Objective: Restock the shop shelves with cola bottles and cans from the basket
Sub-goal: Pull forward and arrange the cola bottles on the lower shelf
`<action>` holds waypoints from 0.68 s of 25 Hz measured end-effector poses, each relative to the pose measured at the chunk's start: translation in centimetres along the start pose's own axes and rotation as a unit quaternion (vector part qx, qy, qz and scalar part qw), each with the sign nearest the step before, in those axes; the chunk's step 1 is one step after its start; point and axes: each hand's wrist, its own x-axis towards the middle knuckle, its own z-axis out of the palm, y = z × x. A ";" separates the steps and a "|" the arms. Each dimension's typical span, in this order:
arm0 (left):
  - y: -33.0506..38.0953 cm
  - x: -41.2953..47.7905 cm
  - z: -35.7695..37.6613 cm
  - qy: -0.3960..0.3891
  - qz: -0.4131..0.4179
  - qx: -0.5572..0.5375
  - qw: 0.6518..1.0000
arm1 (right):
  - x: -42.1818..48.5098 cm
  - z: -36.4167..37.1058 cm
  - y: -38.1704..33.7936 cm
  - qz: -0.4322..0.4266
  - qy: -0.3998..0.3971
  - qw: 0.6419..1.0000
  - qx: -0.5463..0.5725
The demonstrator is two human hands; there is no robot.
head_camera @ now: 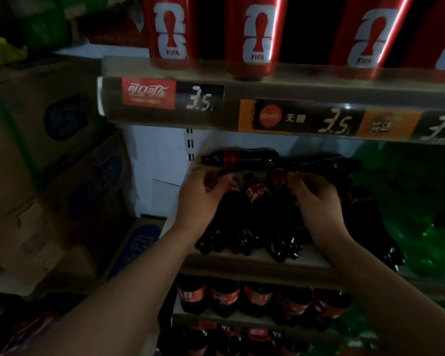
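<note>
Several dark cola bottles (254, 214) lie on their sides on the middle shelf (254, 263), necks pointing toward the back. My left hand (203, 199) reaches in over the leftmost bottle, fingers curled around its neck end. My right hand (316, 199) is beside it, fingers curled at the top of another bottle (278, 178). Two more bottles (239, 156) lie crosswise behind them. Red cola cans (168, 32) stand in a row on the top shelf. The basket is out of sight.
Price tags (172, 95) run along the top shelf edge. Green bottles (409, 191) fill the right of the middle shelf. Upright cola bottles (257, 298) line the shelf below. Stacked cardboard boxes (49, 163) stand to the left.
</note>
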 end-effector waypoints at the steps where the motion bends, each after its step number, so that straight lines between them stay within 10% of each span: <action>1: -0.3 0.9 0.4 -0.002 0.005 0.007 1.000 | 1.1 -0.1 0.5 -0.007 -0.005 1.000 0.005; 13: -5.6 15.2 1.1 -0.041 -0.121 0.192 0.973 | 14.8 -1.8 3.4 -0.051 -0.050 0.995 -0.062; 17: -6.6 16.8 2.4 -0.087 -0.195 0.194 0.958 | 18.3 -2.2 4.4 -0.028 -0.063 0.935 -0.349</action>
